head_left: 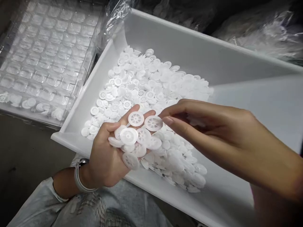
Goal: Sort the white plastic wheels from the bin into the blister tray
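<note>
My left hand point(107, 157) is palm up over the near side of a white bin point(236, 97), cupping several white plastic gears point(129, 136). Between the thumb and forefinger of my right hand point(220, 138) is the edge of one spoked white gear point(153, 123), held at the fingertips of the left hand. Another spoked gear lies beside it on the left fingers. Beneath both hands a heap of loose white gears point(151, 82) covers the left and middle part of the bin floor.
Left of the bin stands a clear plastic tray point(44, 60) with rows of pockets; gears sit in its nearest row. Crumpled clear plastic film point(265, 34) lies behind the bin. My lap point(132, 205) is under the bin's near edge.
</note>
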A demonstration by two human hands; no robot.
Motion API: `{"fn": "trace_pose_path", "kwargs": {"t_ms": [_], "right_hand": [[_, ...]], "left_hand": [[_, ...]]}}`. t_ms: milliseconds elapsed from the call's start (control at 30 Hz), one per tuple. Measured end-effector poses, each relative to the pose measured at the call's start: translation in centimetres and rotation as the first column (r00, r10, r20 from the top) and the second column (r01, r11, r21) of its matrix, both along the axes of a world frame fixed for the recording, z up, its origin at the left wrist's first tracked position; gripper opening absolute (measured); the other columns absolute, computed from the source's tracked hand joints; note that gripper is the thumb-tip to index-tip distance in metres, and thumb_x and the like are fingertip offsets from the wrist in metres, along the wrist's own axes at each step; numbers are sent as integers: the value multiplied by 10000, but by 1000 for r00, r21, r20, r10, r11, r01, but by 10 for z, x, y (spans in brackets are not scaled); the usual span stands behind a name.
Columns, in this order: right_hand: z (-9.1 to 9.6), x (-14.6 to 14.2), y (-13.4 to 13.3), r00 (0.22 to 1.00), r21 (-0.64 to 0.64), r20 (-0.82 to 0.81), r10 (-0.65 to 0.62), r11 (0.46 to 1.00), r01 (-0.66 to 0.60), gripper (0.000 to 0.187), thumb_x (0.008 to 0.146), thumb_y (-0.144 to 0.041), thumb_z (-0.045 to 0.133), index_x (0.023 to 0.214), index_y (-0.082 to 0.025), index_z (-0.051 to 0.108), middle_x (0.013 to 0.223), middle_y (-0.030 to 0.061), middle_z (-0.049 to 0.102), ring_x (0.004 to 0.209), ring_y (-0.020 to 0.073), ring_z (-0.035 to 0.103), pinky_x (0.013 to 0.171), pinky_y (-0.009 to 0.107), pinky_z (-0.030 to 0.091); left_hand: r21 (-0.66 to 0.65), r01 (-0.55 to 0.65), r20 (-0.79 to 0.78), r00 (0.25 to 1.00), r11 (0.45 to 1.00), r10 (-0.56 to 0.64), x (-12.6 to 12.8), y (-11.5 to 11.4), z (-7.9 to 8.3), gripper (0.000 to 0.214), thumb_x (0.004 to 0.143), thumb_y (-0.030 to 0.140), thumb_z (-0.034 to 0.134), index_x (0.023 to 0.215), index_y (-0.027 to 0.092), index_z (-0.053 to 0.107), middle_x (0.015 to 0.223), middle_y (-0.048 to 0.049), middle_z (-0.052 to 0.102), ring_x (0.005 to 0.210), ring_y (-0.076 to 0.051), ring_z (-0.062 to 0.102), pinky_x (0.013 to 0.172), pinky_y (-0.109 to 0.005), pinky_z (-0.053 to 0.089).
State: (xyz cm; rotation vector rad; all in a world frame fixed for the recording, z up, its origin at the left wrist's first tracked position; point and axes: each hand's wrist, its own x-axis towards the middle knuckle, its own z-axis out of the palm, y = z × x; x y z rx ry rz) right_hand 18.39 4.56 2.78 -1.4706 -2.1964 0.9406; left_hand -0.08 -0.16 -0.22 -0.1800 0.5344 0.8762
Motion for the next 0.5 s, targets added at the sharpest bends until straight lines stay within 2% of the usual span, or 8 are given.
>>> {"fn": "trace_pose_path", "kwargs": {"t_ms": [67,133,200,267,333,500], "right_hand": [[3,6,-4,998,94,30,49,994,-52,118,935,-364,565,935,-277,645,741,-13,618,575,86,525,451,198,416],[6,11,-8,985,163,58,164,971,-172,92,936,-343,578,1005,-294,614,762,-15,585,620,86,526,491,191,433],[7,14,-12,952,184,75,296,934,-305,140,951,-328,557,1082,-288,588,765,-10,567,662,92,548,544,190,457],[6,13,-15,925,181,92,369,907,-380,178,974,-316,512,1138,-281,570,749,-14,565,644,92,558,544,197,455],[4,10,-18,921,180,101,376,904,-389,184,994,-303,461,1145,-284,564,730,-22,568,593,92,550,504,213,431],[3,5,-20,920,157,173,353,912,-379,129,1000,-234,435,1027,-271,556,705,-46,542,550,67,532,487,221,395]], "left_hand": [[0,3,-4,1000,1000,-3,0,0,0,574,899,367,412,1466,279,415,1480,3,508,1458,-249,336,1231,-450,227],[3,2,-8,1000,1000,-2,-1,0,0,571,903,360,406,1468,280,412,1474,11,515,1432,-243,385,1225,-444,245],[1,-5,-13,1000,1000,5,-1,0,0,568,905,354,409,1468,285,410,1452,13,540,1407,-236,426,1223,-439,253],[-3,-16,-15,1000,1000,16,-1,1,1,568,903,349,411,1467,288,411,1433,14,558,1392,-236,446,1226,-441,247],[-5,-25,-12,1000,1000,25,0,1,1,570,899,348,417,1466,293,413,1430,18,561,1391,-239,448,1234,-441,229],[-27,-39,-1,999,999,39,0,2,0,575,892,360,431,1462,293,421,1432,14,560,1411,-246,420,1241,-439,210]]}}
